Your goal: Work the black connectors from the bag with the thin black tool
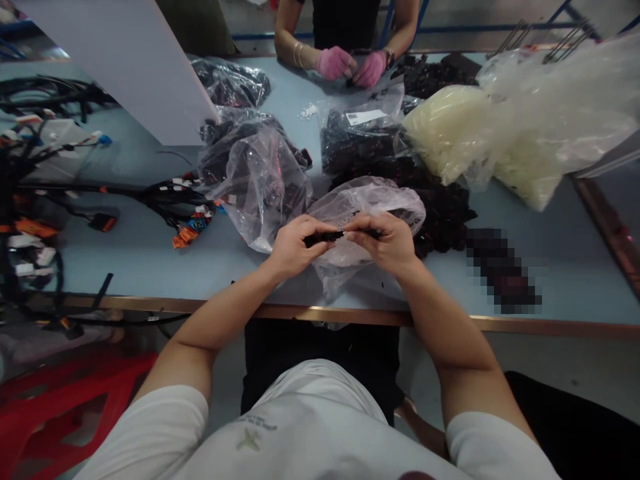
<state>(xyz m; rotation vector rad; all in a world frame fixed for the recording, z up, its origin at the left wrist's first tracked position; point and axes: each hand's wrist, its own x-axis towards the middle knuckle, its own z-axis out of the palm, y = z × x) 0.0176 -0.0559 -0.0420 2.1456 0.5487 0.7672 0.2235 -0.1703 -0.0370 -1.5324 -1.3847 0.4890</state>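
Note:
My left hand (295, 247) grips a small black plastic connector (327, 236) between thumb and fingers, just above the near side of the table. From the other side my right hand (381, 241) pinches at the connector's right end; a tiny pale bit shows by its fingertips, too small to name. Below both hands lies a crumpled clear plastic bag (370, 200). Behind it spreads a heap of black plastic parts (445, 213). Another clear bag with dark parts (265, 180) rests to the left of the hands.
Wire harnesses with orange, blue and white connectors (185, 233) cover the left side. Yellowish parts in clear bags (450, 127) lie at the right. Across the table, a person wearing pink gloves (336, 63) handles something dark. A white panel (130, 67) juts in at upper left.

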